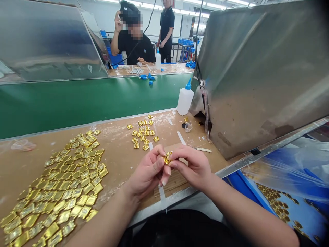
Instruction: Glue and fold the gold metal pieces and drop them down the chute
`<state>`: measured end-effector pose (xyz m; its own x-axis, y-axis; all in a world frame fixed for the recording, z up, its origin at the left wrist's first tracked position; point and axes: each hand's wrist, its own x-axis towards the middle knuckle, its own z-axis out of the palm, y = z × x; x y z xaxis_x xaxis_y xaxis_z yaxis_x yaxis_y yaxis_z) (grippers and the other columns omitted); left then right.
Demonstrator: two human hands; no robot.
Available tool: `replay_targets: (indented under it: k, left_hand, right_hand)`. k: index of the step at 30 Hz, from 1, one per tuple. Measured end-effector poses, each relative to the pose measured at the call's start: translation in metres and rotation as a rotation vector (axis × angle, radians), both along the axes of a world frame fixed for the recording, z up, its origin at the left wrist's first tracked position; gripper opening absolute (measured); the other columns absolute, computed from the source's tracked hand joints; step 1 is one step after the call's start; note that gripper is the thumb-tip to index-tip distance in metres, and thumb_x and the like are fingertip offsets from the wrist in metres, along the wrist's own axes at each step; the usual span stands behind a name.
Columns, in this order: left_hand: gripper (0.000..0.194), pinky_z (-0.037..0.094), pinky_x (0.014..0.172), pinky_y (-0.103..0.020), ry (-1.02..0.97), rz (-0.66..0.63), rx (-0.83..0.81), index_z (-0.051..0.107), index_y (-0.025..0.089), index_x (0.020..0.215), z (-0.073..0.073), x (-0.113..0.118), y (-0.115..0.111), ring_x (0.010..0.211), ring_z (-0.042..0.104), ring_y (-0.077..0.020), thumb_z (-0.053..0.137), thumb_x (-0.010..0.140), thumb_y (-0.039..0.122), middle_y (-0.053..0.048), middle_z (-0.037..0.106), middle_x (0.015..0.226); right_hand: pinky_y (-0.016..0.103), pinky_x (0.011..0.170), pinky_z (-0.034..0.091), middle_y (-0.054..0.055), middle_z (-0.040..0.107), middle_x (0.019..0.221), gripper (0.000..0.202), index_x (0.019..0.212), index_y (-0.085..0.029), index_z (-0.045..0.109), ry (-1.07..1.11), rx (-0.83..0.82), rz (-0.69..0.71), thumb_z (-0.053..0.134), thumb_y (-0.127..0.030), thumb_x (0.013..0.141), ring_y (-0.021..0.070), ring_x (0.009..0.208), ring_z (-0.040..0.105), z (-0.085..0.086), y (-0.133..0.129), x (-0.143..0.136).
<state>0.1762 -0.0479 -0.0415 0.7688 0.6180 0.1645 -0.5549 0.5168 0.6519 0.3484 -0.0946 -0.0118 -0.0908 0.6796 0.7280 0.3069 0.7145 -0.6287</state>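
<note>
The left hand [147,171] and right hand [193,165], close together, pinched a little gold piece [168,157] above the table [118,171], near its front edge. Flat gold pieces [57,196] lay further left. A white bottle [184,101] stood by the far edge.

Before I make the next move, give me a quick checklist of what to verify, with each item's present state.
1. Gold piece gripped: ok, pinched between the fingertips of the left hand and right hand.
2. Small gold parts apart from the hands: ok, grouped on the table beyond them.
3. Left forearm off the large gold group: cannot tell; it runs close along the group's near right edge.
4. White bottle standing, blue tip on: ok.
5. Pale-handled tool in full sight: not ok, the right hand partly covers it.
</note>
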Motion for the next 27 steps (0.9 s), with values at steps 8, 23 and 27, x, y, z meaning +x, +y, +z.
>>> replay_targets:
  k: [8, 23, 27]
  left_hand:
    - [0.021, 0.047, 0.049, -0.011, -0.026, 0.027, 0.021, 0.056, 0.021, 0.103, -0.003, 0.003, -0.002, 0.046, 0.062, -0.0078, 0.073, 0.103, 0.032, 0.003, 0.071, 0.069]
    - [0.02, 0.041, 0.044, -0.012, -0.045, 0.007, 0.017, 0.055, 0.02, 0.102, 0.001, 0.004, -0.002, 0.042, 0.06, -0.0066, 0.072, 0.104, 0.031, 0.002, 0.075, 0.073]
    - [0.023, 0.039, 0.044, -0.013, -0.035, 0.011, -0.002, 0.054, 0.02, 0.099, 0.001, 0.004, -0.003, 0.04, 0.059, -0.006, 0.074, 0.103, 0.032, 0.002, 0.075, 0.075]
  right_hand:
    - [0.029, 0.07, 0.057, 0.004, 0.077, 0.089, 0.006, 0.104, -0.023, 0.07, 0.004, 0.034, -0.032, 0.068, -0.018, 0.102, 0.0151, 0.077, 0.071, -0.001, -0.003, -0.002]
    - [0.03, 0.078, 0.061, 0.004, 0.08, 0.097, 0.006, 0.107, -0.023, 0.071, 0.009, -0.023, -0.068, 0.07, -0.023, 0.101, 0.0163, 0.084, 0.074, -0.01, -0.006, -0.002]
    - [0.03, 0.074, 0.06, 0.004, 0.08, 0.094, 0.006, 0.106, -0.024, 0.073, 0.004, -0.03, -0.107, 0.07, -0.027, 0.101, 0.0166, 0.079, 0.073, -0.012, -0.007, -0.003]
